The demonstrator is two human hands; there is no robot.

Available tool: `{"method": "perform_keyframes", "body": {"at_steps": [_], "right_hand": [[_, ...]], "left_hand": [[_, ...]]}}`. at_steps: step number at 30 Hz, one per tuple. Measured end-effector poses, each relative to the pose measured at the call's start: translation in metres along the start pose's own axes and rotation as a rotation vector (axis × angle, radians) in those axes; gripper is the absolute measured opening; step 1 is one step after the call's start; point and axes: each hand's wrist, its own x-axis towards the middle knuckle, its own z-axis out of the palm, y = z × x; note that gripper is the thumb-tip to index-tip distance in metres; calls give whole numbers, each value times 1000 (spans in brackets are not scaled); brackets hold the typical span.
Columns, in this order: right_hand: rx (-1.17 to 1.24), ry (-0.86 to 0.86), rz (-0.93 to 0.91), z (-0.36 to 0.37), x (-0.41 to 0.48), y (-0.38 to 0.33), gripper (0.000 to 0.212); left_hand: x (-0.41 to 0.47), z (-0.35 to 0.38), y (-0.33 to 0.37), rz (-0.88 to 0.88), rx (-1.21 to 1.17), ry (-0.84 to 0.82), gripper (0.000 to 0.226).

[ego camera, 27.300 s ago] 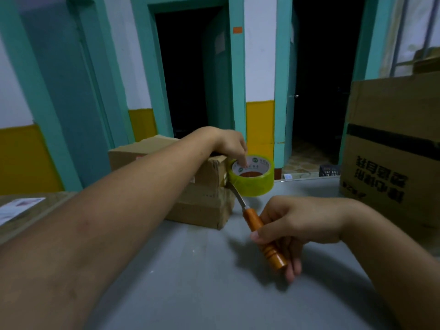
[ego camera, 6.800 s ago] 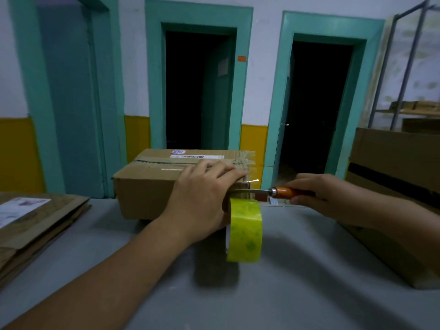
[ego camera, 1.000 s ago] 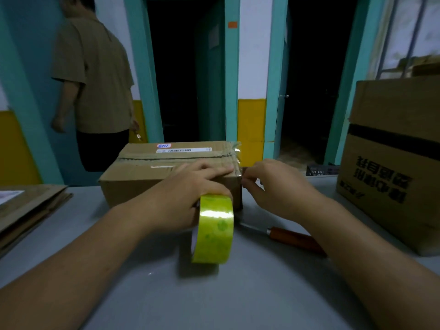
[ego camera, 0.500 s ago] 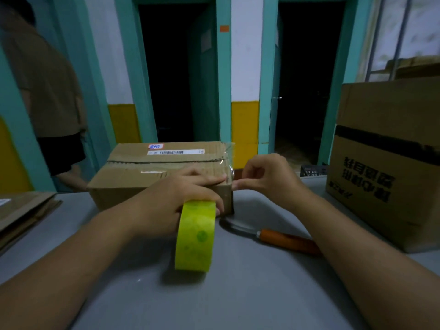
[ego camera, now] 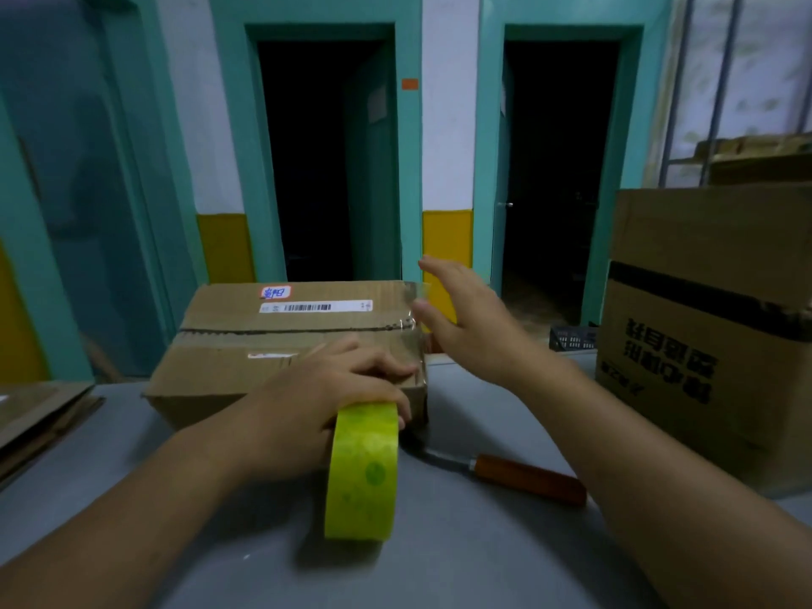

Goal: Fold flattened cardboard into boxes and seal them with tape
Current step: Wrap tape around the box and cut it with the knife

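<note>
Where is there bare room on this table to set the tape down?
Bare table between your forearms, nearer you than tape and knife; also between flat cardboard and small box. Crowded between small box and big box: knife, right arm.

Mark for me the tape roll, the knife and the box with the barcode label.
tape roll [ego camera: 362,472]: head view, on its yellow outer band.
knife [ego camera: 529,479]: head view, on the orange handle.
box [ego camera: 228,358]: head view, on the bare near flap of its top.
</note>
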Motion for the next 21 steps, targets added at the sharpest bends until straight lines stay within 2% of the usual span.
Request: {"method": "perform_keyframes", "body": {"at_steps": [2, 4, 8, 12, 15, 21], "right_hand": [[-88, -151, 84, 6, 13, -9, 68], [-50, -211, 153, 14, 21, -9, 68], [359, -25, 202, 25, 22, 5, 48], [506, 91, 223, 21, 25, 24, 19], [607, 136, 272, 22, 26, 29, 20], [783, 102, 376, 23, 24, 36, 22]], "left_hand": [[0, 1, 0, 5, 11, 9, 22], [0, 3, -1, -1, 27, 11, 22], [-1, 3, -3, -12, 22, 3, 26], [-1, 3, -3, -12, 25, 22, 28], [-2, 4, -4, -12, 26, 25, 30], [-2, 3, -2, 4, 11, 34, 25]]}}
